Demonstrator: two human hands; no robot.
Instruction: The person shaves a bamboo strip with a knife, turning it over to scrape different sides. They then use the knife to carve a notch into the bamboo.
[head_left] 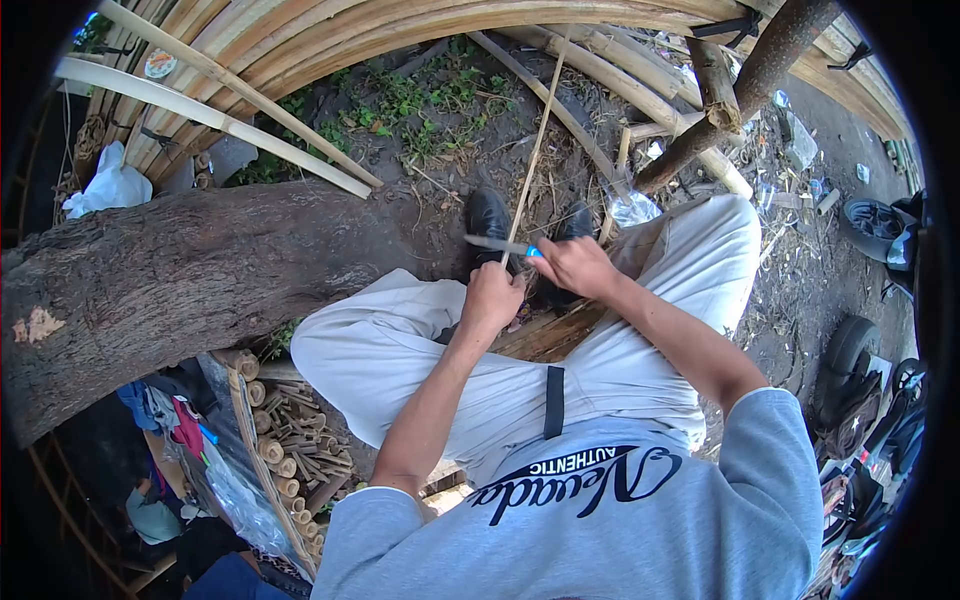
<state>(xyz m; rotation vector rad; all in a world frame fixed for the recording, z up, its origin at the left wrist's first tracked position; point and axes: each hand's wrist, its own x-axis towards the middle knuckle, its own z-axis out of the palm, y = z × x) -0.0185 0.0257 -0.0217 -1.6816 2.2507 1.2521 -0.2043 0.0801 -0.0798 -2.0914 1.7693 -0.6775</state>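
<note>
My right hand [575,266] is closed round the blue handle of a knife [493,243]. Its blade points left and lies across a thin bamboo strip [537,140]. Just below the blade, my left hand [492,297] is closed on the lower part of that strip. From there the strip runs up and slightly right, toward the stacked bamboo at the top. Both hands are in front of my lap, above my black shoes [487,222]. The strip's lower end is hidden by my left hand and leg.
A thick tree trunk [190,270] lies at the left, with cut bamboo pieces [290,440] below it. Long bamboo slats [330,50] arch across the top. A wooden post [740,95] leans at upper right. Motorbike wheels [850,360] stand at the right edge.
</note>
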